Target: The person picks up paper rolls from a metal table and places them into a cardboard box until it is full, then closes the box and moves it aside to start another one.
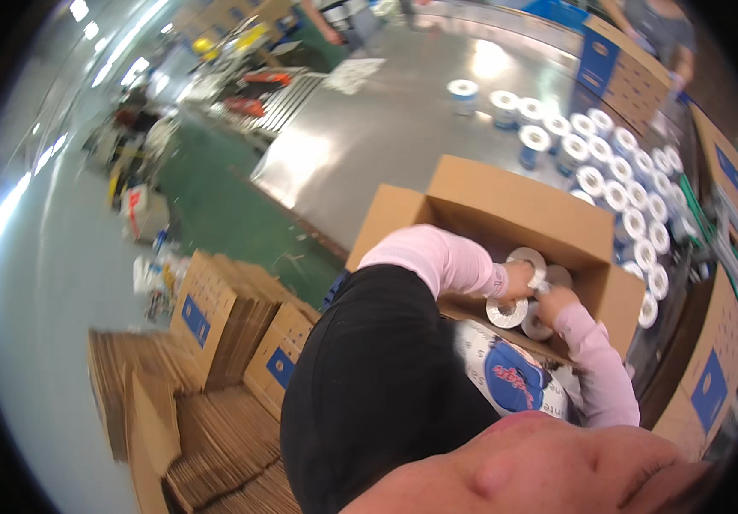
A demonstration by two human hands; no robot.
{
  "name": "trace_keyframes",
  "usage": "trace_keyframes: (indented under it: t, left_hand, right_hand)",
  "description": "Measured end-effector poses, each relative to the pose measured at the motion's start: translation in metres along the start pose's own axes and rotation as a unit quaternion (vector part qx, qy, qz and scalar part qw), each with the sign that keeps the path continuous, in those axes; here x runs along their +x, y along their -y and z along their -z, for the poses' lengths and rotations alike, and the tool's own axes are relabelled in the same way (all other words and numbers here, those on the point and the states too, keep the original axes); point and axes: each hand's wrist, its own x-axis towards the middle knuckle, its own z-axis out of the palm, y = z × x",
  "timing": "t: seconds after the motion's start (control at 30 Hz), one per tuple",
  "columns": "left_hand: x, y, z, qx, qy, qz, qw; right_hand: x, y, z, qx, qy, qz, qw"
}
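Both my hands are inside an open cardboard box [523, 200] whose flaps are spread. White rolls [506, 313] with round centre holes stand in it. My left hand [519, 279] has its fingers curled at the rolls on the left side, one above it and one below. Beside it, my right hand [555, 304] closes over a roll [537, 324] close to the box's near wall. The fingertips of both hands are partly hidden, and the box's floor is mostly covered from sight.
Many more rolls [615, 195] stand on the metal table [369, 154] to the right. Stacks of flattened cardboard [223, 445] lie at lower left. At the far right, a person [660, 34] is beside another box [621, 73]. Further cartons [703, 377] line the right side.
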Motion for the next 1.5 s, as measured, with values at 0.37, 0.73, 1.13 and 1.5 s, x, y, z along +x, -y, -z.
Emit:
trace_keyframes:
  t: [0.37, 0.73, 1.13, 1.5]
  left_hand:
    - [0.046, -0.01, 0.162, -0.381, 0.065, -0.025, 0.922]
    - [0.267, 0.189, 0.088, 0.064, -0.029, 0.121, 0.99]
    - [0.268, 0.194, 0.066, 0.012, 0.007, 0.378, 0.926]
    - [0.15, 0.244, 0.149, -0.325, -0.193, 0.306, 0.874]
  right_hand:
    - [-0.029, -0.096, 0.065, 0.114, -0.215, -0.201, 0.949]
    - [0.004, -0.175, 0.012, 0.308, -0.517, -0.248, 0.759]
    - [0.042, -0.222, -0.112, 0.12, -0.246, -0.478, 0.834]
    - [0.006, -0.273, -0.179, 0.391, -0.349, -0.398, 0.753]
